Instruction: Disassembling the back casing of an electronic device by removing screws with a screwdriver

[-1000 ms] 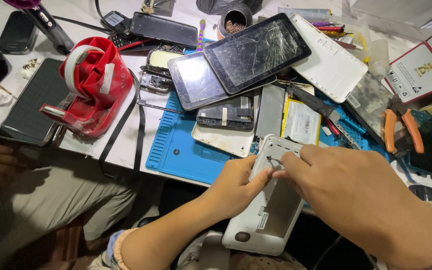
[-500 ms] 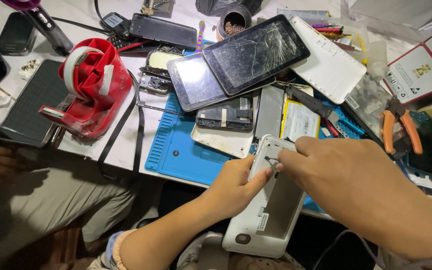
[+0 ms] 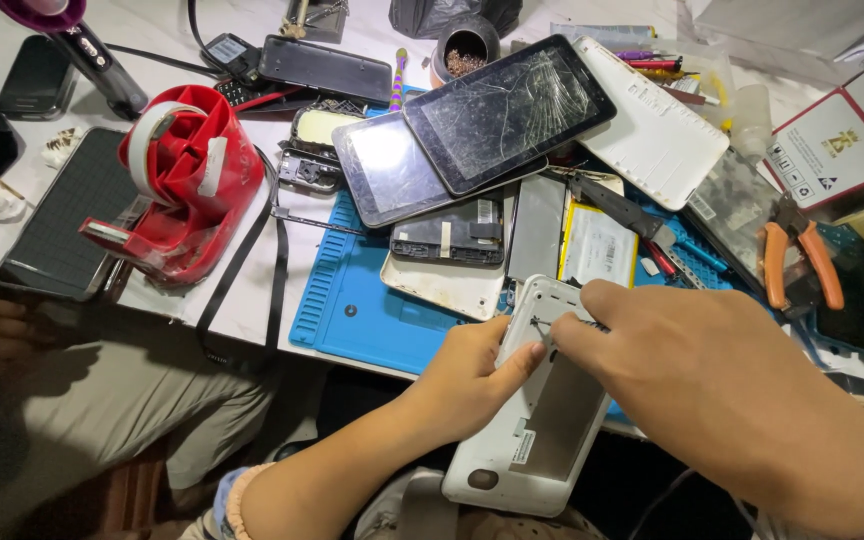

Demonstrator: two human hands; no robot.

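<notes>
Left hand (image 3: 472, 385) clamping the white shell (image 3: 532, 410) by its edge off the bench (image 3: 252, 300), right fingers (image 3: 577, 345) pinching a thin tool at its top — light, stiff, likely brittle plastic, best gripped along rims.

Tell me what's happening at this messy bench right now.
A person is working on a white device shell held over the bench edge. The left hand grips its side, while the right hand pinches a thin tool at its top end. A cracked tablet, red tape dispenser and orange pliers lie around the blue mat.
</notes>
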